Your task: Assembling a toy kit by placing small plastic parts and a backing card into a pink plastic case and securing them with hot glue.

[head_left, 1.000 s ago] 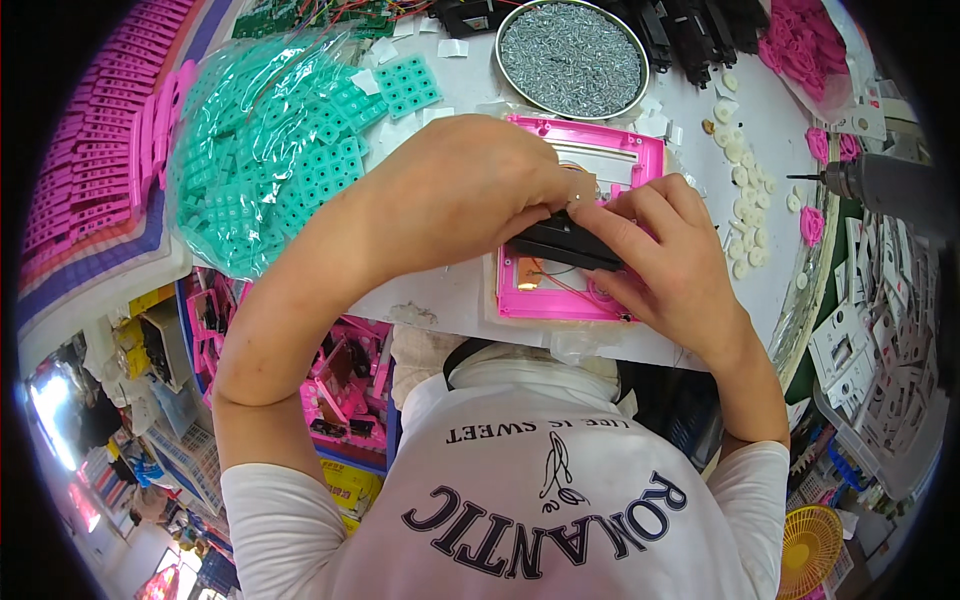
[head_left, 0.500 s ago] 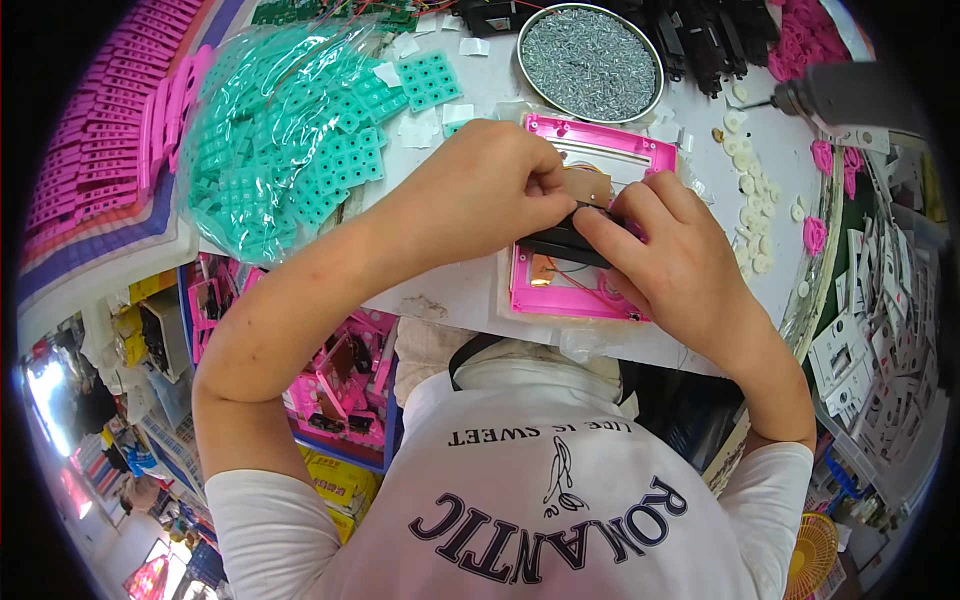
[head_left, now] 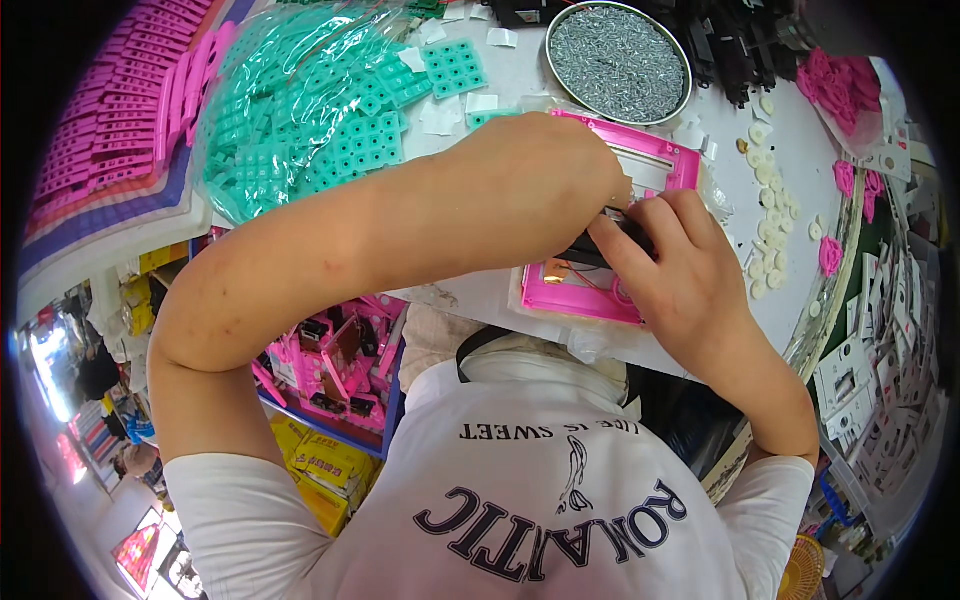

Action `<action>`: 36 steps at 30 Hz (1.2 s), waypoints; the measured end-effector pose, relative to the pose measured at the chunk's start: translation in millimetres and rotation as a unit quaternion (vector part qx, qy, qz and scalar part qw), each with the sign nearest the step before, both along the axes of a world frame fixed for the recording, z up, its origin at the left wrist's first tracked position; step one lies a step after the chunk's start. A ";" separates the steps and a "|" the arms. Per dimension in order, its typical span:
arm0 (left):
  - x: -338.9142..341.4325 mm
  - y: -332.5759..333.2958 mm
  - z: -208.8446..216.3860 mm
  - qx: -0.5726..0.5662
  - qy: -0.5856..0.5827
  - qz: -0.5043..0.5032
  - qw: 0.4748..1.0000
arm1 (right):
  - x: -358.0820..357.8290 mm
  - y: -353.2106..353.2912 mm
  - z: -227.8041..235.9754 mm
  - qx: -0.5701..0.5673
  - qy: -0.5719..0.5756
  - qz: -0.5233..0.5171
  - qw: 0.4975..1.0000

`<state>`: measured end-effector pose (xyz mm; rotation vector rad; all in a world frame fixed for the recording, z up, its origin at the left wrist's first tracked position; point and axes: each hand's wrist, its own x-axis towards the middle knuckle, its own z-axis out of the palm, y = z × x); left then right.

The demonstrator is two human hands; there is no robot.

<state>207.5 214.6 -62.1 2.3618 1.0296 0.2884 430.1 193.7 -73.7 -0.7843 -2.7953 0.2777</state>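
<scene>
A pink plastic frame-shaped housing [head_left: 684, 170] lies on the white table in front of me, with a black plastic part [head_left: 588, 250] across its middle. My left hand [head_left: 565, 180] reaches over the housing from the left, wrist bent. Its fingers are hidden behind the back of the hand, near the black part. My right hand [head_left: 685, 265] bends over the housing's right side, fingers curled, with thumb and forefinger on the black part. A copper-coloured piece [head_left: 556, 271] and thin wires show inside the housing's near end.
A round tin of small metal screws [head_left: 620, 62] stands behind the housing. Teal keypad sheets [head_left: 360, 145] in clear plastic lie left, pink strips [head_left: 110, 120] beyond. White round pieces [head_left: 770, 220] line the right. Black parts [head_left: 735, 45] are piled behind; a blue-edged crate of pink assemblies [head_left: 340, 365] sits below.
My left hand has turned over further, elbow swung outward, so its fingers went out of sight. My right hand stays at the black part. The dark tool at upper right has moved away; the view shifted slightly.
</scene>
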 end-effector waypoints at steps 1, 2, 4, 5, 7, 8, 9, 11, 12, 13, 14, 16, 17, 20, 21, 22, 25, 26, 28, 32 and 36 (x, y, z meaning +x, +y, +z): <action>-0.5 2.5 0.9 -0.015 0.004 0.000 1.000 | -1.7 -2.2 0.6 0.003 0.000 -0.010 1.000; -0.8 6.2 2.2 -0.030 0.009 0.000 1.000 | -3.0 -3.9 0.1 0.006 0.000 -0.020 1.000; 0.0 8.8 4.3 -0.069 0.009 0.001 0.998 | -4.3 -5.9 -4.0 0.005 0.018 -0.019 1.000; 0.3 9.6 5.0 -0.091 0.005 0.003 0.996 | -5.4 -5.4 -5.8 0.006 0.027 -0.017 0.999; -1.3 10.6 7.9 -0.121 0.005 0.012 0.993 | -5.0 -3.0 -4.8 -0.006 0.037 -0.014 0.999; -0.7 10.3 9.0 -0.131 0.005 0.016 0.991 | -3.5 -3.0 -3.9 -0.013 0.038 -0.014 0.999; -0.1 10.0 8.8 -0.140 0.005 0.020 0.990 | -4.1 -3.6 -3.6 -0.011 0.027 -0.015 0.999; -1.1 8.2 2.6 -0.106 -0.014 0.012 0.994 | -6.0 -4.9 -2.5 -0.005 0.005 -0.018 1.000; -2.1 8.0 0.2 -0.087 -0.024 0.007 0.996 | -5.0 -4.5 -2.0 -0.005 0.002 -0.013 1.000; -3.4 9.2 -1.2 -0.105 -0.019 0.012 0.994 | -3.9 -3.9 -1.7 -0.005 -0.001 -0.008 1.000; -5.0 10.8 -2.8 -0.123 -0.015 0.016 0.992 | -3.0 -3.4 -1.6 -0.005 -0.004 -0.003 1.000; -4.9 9.9 -5.1 -0.131 -0.015 0.021 0.991 | -1.6 -2.1 -1.8 -0.015 0.002 0.001 1.000; -4.5 7.2 -5.5 -0.123 -0.018 0.024 0.992 | -1.6 -1.4 -2.1 -0.020 0.007 0.005 1.000; -3.6 5.3 -5.8 -0.090 -0.029 0.021 0.995 | -2.2 -0.3 -1.4 -0.040 0.007 -0.007 0.999; -3.3 5.7 -6.2 -0.078 -0.033 0.018 0.996 | -2.3 -0.2 -1.2 -0.043 0.003 -0.010 0.999; -3.3 7.0 -6.5 -0.094 -0.026 0.028 0.995 | -2.5 -0.3 -1.0 -0.046 0.000 -0.013 0.999; -3.6 6.9 -6.1 -0.121 -0.030 0.052 0.991 | -1.1 0.1 -0.2 -0.046 0.003 -0.006 0.999; -4.9 3.0 -9.7 -0.116 -0.047 0.055 0.991 | -0.4 0.4 -1.1 -0.046 0.007 -0.001 0.999; -10.1 0.5 -12.2 -0.122 -0.067 0.072 0.988 | 0.6 0.8 -1.7 -0.052 0.017 -0.006 0.998; -22.4 -2.3 -11.8 -0.151 -0.087 0.078 0.982 | 2.3 1.8 -5.4 -0.059 0.055 -0.015 0.997; -26.3 1.3 -20.8 -0.077 -0.091 0.014 0.993 | 2.7 2.7 -3.8 -0.126 0.087 -0.035 0.988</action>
